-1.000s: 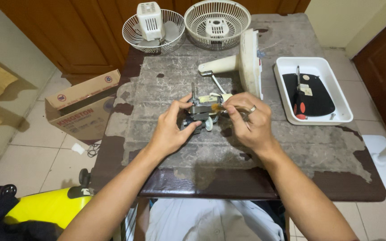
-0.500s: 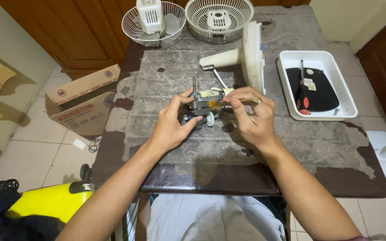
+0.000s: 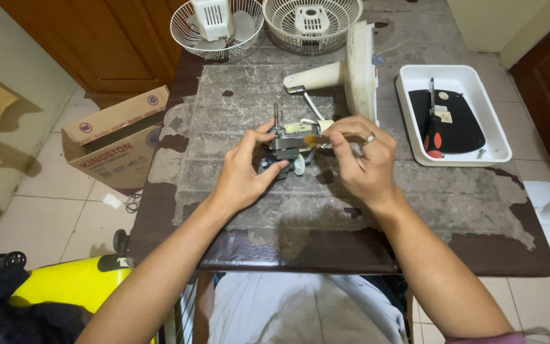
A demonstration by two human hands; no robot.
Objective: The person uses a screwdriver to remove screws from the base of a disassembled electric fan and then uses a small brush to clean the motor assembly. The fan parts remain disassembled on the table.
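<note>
Brushing fan motor (image 3: pixel 286 148) held above counter (image 3: pixel 364 210) centre: left hand (image 3: pixel 244 172) grasping motor body, right hand (image 3: pixel 359 159) pinching small brush (image 3: pixel 316 138). Best kept steady, strokes light near wires.

Bare table (image 3: pixel 351 210) lies along the near edge, while the fan base (image 3: pixel 358 67), white tray (image 3: pixel 415 114) and two grilles (image 3: pixel 186 28) crowd the far edge.

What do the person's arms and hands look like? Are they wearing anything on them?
Both arms are bare, with no gloves or watch. The right hand wears a thin silver ring on one finger. The left hand wears nothing. A bit of dark reddish sleeve shows at the right arm's upper end.
</note>
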